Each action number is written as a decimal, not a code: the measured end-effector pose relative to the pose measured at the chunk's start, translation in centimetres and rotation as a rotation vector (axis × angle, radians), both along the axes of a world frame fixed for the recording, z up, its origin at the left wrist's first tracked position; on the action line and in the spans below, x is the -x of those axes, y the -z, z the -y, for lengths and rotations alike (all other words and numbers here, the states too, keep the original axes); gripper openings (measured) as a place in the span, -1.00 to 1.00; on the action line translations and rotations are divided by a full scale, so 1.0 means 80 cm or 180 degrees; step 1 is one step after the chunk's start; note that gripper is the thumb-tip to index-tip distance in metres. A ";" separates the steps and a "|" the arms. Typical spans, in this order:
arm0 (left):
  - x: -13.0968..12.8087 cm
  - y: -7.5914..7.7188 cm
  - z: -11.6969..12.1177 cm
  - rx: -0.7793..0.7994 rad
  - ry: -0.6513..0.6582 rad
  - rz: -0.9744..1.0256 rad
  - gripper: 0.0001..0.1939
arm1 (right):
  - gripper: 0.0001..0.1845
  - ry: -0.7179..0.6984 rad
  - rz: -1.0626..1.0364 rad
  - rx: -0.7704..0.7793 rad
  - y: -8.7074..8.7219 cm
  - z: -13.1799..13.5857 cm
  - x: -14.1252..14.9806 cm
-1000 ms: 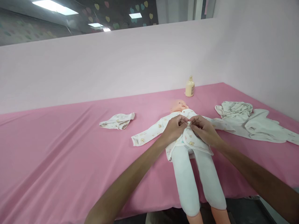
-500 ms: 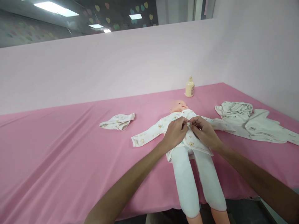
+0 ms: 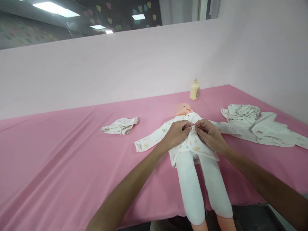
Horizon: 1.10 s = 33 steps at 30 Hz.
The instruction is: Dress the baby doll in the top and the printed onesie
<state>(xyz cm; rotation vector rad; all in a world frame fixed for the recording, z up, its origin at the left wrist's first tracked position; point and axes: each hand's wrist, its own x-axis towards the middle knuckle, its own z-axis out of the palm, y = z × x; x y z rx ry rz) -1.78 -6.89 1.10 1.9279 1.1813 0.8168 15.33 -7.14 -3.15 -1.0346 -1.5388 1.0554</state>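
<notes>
A baby doll [image 3: 184, 109] lies on its back, dressed in a white printed baby jacket [image 3: 154, 138] and white trousers [image 3: 190, 186]. Over the doll's chest, my left hand [image 3: 178, 132] pinches the front edge of the jacket. My right hand [image 3: 209, 134] is closed on the same edge just beside it, fingertips almost meeting. A small bunch of cloth shows between the two hands; whether a fastener is there, I cannot tell. Below the hands the jacket's front flap hangs over the top of the trousers. The doll's bare lower legs extend past the table edge.
A pink sheet [image 3: 60, 166] covers the table. Left of the doll lies a small printed cloth piece [image 3: 120, 126]. On the right are crumpled white baby clothes [image 3: 262, 126]. Behind the doll, a cream pump bottle [image 3: 194, 89] stands near the white wall [image 3: 120, 67].
Both hands stay at the jacket front. My left hand has shifted slightly, its wrist a little lower and further left, fingers still pinching. The view has drifted slightly.
</notes>
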 end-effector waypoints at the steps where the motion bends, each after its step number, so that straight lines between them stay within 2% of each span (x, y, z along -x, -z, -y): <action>1: 0.000 0.001 -0.001 0.0086 -0.0009 0.0071 -0.73 | -0.80 0.0001 -0.0011 0.0001 0.000 0.000 0.000; 5: -0.002 0.002 0.001 0.0178 -0.0086 0.0211 -0.76 | -0.79 0.0042 -0.0044 -0.0013 0.002 -0.001 0.000; 13: -0.013 -0.005 0.011 -0.0155 -0.0325 -0.0211 -0.89 | -0.80 0.0115 0.0164 -0.0146 0.003 0.001 0.001; 17: -0.014 -0.005 0.011 -0.0005 -0.0364 -0.0097 -0.88 | -0.77 0.0147 0.0518 -0.0284 0.001 0.001 0.000; 22: -0.010 -0.002 0.007 0.0261 -0.0344 -0.0011 -0.78 | -0.82 0.0178 0.0607 -0.0174 0.000 -0.003 -0.002; 27: -0.011 0.001 0.006 0.0228 -0.0312 0.0122 -0.82 | -0.83 0.0015 0.0729 -0.0128 -0.003 -0.004 -0.006; 33: -0.016 0.004 0.006 -0.0038 -0.0375 -0.0018 -0.94 | -0.81 -0.0148 0.0676 -0.0147 0.000 -0.003 -0.007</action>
